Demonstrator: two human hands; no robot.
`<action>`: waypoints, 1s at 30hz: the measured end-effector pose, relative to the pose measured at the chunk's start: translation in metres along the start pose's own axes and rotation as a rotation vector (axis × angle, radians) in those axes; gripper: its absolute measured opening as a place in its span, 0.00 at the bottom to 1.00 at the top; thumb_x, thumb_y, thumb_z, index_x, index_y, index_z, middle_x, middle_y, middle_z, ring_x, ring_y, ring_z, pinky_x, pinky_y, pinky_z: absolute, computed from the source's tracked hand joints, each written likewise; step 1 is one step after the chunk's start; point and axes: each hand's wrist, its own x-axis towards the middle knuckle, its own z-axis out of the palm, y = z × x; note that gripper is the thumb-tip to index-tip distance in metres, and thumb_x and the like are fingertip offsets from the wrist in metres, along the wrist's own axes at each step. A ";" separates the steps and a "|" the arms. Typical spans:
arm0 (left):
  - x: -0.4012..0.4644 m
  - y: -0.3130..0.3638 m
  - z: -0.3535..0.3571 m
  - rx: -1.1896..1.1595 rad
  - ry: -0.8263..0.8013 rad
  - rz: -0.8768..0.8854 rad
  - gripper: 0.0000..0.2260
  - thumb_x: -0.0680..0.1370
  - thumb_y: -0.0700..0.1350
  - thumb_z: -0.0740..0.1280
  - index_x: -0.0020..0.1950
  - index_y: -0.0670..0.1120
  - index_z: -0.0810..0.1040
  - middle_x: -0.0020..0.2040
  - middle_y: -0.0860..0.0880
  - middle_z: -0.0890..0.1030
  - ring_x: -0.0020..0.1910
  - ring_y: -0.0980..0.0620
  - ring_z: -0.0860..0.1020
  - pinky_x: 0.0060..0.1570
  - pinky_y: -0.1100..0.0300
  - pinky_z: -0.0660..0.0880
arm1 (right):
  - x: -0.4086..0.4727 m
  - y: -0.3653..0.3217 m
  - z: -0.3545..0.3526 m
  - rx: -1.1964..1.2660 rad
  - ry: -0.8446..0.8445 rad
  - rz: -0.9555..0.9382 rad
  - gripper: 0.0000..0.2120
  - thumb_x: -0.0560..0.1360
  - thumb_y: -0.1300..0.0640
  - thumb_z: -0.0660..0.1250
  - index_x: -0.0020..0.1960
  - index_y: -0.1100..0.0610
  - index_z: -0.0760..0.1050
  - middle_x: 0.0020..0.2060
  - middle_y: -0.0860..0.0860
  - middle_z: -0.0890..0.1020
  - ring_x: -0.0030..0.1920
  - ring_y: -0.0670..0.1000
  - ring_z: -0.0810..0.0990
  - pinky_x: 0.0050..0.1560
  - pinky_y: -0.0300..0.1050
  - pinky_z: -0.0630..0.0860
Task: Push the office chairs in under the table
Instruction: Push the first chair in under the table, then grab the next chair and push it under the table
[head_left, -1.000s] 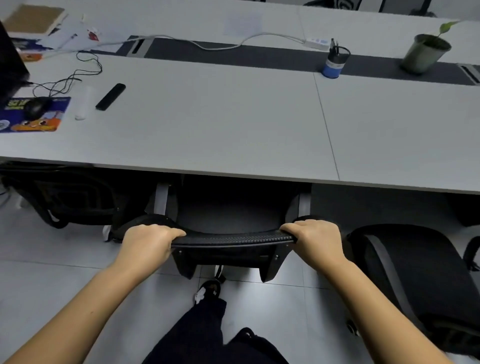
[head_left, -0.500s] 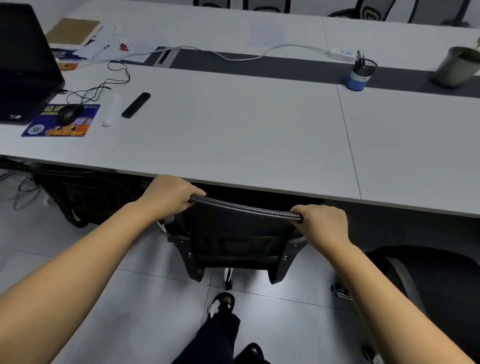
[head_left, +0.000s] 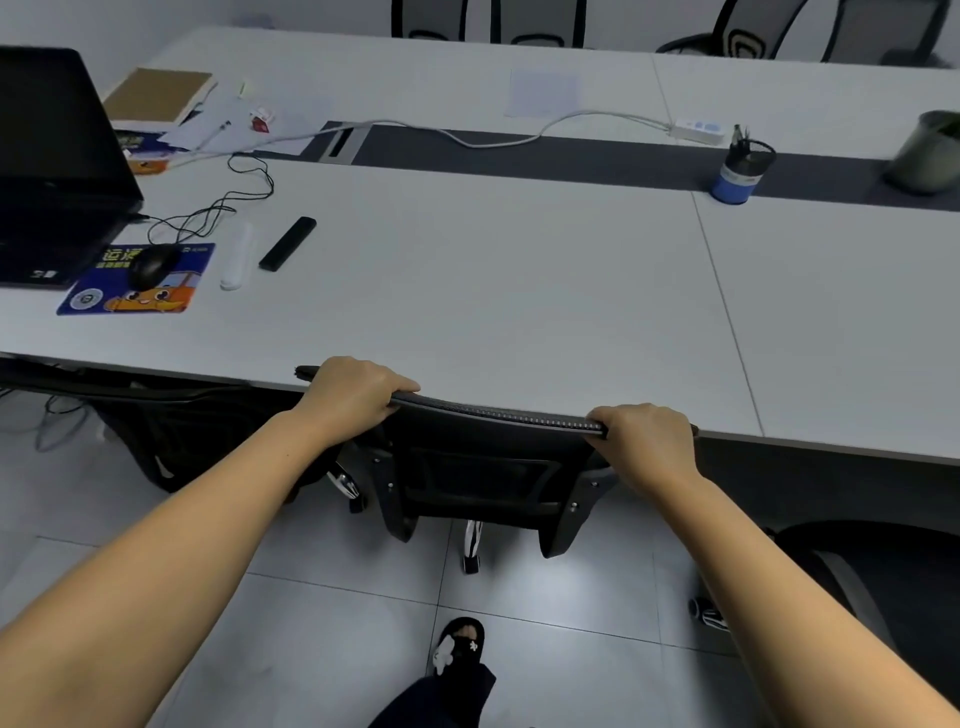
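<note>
A black office chair (head_left: 483, 467) stands with its backrest right at the front edge of the long white table (head_left: 493, 291), its seat hidden under the tabletop. My left hand (head_left: 353, 395) grips the left end of the backrest's top rail. My right hand (head_left: 647, 441) grips the right end of the same rail. A second black chair (head_left: 872, 587) stands out from the table at the lower right. A third black chair (head_left: 156, 415) sits tucked under the table at the left.
On the table lie a laptop (head_left: 52, 166), a mouse (head_left: 150, 265) on a blue mat, a black remote (head_left: 287, 243), cables, a pen cup (head_left: 737, 171) and a plant pot (head_left: 930, 156). More chairs (head_left: 488, 23) stand at the far side. My foot (head_left: 460, 644) is on the tiled floor.
The chair rolled forward under the table with both hands on its backrest. Its seat, visible a second ago, is now hidden beneath the tabletop, and my view moved closer.
</note>
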 end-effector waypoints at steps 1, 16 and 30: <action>0.001 -0.002 0.000 -0.001 -0.001 0.002 0.10 0.76 0.46 0.64 0.55 0.55 0.80 0.50 0.51 0.85 0.49 0.46 0.81 0.41 0.57 0.73 | 0.001 -0.001 0.001 -0.002 0.001 0.001 0.10 0.76 0.47 0.59 0.50 0.49 0.77 0.42 0.50 0.83 0.44 0.55 0.79 0.35 0.43 0.64; -0.019 0.010 -0.003 -0.014 -0.090 -0.061 0.22 0.77 0.49 0.63 0.70 0.56 0.65 0.59 0.50 0.80 0.58 0.47 0.77 0.52 0.55 0.72 | -0.020 0.000 -0.011 0.182 0.047 -0.047 0.20 0.73 0.46 0.65 0.64 0.48 0.70 0.54 0.49 0.82 0.55 0.55 0.78 0.48 0.47 0.73; -0.148 0.145 -0.020 -1.096 0.154 -0.021 0.23 0.67 0.59 0.64 0.63 0.65 0.70 0.59 0.64 0.78 0.61 0.65 0.72 0.61 0.71 0.68 | -0.250 0.013 -0.014 1.084 0.321 0.459 0.25 0.69 0.52 0.67 0.66 0.48 0.68 0.60 0.44 0.76 0.60 0.42 0.75 0.58 0.33 0.72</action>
